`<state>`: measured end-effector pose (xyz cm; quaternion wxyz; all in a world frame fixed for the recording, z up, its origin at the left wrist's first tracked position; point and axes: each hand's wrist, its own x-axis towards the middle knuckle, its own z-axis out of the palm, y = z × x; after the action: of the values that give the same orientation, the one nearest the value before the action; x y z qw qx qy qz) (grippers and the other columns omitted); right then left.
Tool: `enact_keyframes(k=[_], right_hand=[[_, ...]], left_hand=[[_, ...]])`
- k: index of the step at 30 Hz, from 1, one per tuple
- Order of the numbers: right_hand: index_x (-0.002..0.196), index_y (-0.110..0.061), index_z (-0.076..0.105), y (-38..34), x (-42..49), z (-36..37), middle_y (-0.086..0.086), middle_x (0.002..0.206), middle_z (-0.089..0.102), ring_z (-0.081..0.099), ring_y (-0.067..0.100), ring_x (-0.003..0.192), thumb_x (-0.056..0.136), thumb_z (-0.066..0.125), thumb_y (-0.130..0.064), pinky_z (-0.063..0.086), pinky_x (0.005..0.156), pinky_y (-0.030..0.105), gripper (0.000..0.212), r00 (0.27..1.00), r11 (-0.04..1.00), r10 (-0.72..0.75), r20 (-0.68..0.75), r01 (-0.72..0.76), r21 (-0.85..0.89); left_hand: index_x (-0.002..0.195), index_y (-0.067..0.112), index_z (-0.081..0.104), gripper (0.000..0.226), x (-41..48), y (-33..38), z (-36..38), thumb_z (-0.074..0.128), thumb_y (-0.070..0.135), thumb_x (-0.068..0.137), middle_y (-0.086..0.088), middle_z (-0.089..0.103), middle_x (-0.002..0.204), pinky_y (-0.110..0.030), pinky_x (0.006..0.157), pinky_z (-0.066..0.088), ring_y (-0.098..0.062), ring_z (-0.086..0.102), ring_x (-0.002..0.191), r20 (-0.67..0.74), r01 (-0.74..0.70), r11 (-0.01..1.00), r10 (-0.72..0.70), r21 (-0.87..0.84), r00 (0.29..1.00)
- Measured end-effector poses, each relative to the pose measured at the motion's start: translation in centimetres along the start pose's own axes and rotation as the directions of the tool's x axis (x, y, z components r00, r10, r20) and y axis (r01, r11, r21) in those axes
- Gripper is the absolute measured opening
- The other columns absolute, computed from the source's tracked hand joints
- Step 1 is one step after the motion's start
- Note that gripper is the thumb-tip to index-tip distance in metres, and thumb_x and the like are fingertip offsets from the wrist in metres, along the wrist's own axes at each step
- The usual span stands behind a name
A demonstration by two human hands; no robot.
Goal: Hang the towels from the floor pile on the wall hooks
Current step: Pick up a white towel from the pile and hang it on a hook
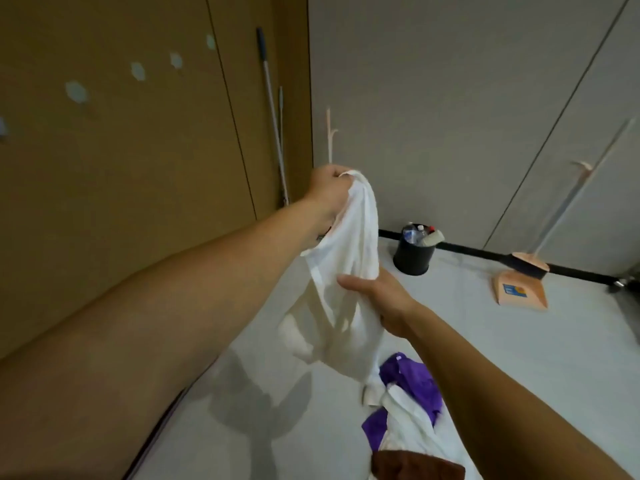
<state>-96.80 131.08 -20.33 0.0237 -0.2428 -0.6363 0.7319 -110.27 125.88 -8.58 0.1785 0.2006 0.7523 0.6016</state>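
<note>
A white towel (346,258) is being held up in the air over the floor, above the pile (412,420) of purple, white and brown cloth lying low at right. Its bunched top edge is being gripped by the left hand (327,194), fingers curled tight round the fabric. Lower down, the mid-section is being pinched by the right hand (381,299). The thumb is laid across the front and the other fingers are hidden behind the cloth, so their spread cannot be told. The towel is hanging crumpled, not spread flat. Its lower end is dangling close over the pile, and contact cannot be told.

The wall hooks (76,92), pale round ones in a row on the brown wall panel (156,150), are being left bare; no towel is being carried by any. They are well apart from the towel, up and to the left.

Risks, judged:
- No clear loop or edge is being offered by the bunched grip, so the towel could be slipping off a small round hook once let go.
- Pile cloth could be snagged by the dangling end and dragged along.
- The mop handle (273,116) leaning in the corner could be knocked by a wide swing toward the wall.

The black bin (414,258) and dustpan (521,291) are sitting farther right, likely out of the path.
</note>
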Motion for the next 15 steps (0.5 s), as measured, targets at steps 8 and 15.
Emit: enact_keyframes(k=[8, 15], right_hand=[[0.135, -0.016, 0.049, -3.4, 0.3, 4.2, 0.013, 0.123, 0.066, 0.065, 0.035, 0.108, 0.069, 0.083, -0.023, 0.049, 0.097, 0.054, 0.075, 0.991, 0.960, 0.052, 0.126, -0.084, 0.265], [0.131, -0.003, 0.054, -7.8, -0.8, 9.3, 0.020, 0.127, 0.062, 0.059, 0.039, 0.119, 0.092, 0.059, -0.022, 0.047, 0.100, 0.054, 0.044, 0.869, 0.847, -0.041, 0.493, -0.231, 0.478]], left_hand=[[0.144, 0.018, 0.036, 0.060, -4.1, -4.0, -9.1, 0.056, 0.040, 0.092, 0.000, 0.040, 0.140, -0.029, 0.076, 0.043, -0.014, 0.047, 0.106, 0.090, 0.181, 0.969, -0.198, 0.169, 0.976], [0.124, 0.014, 0.054, 0.086, -13.2, -14.1, -19.3, 0.068, 0.070, 0.061, -0.011, 0.061, 0.120, -0.044, 0.087, 0.046, -0.029, 0.060, 0.106, 0.273, 0.636, 0.770, -0.622, 0.044, 0.734]])
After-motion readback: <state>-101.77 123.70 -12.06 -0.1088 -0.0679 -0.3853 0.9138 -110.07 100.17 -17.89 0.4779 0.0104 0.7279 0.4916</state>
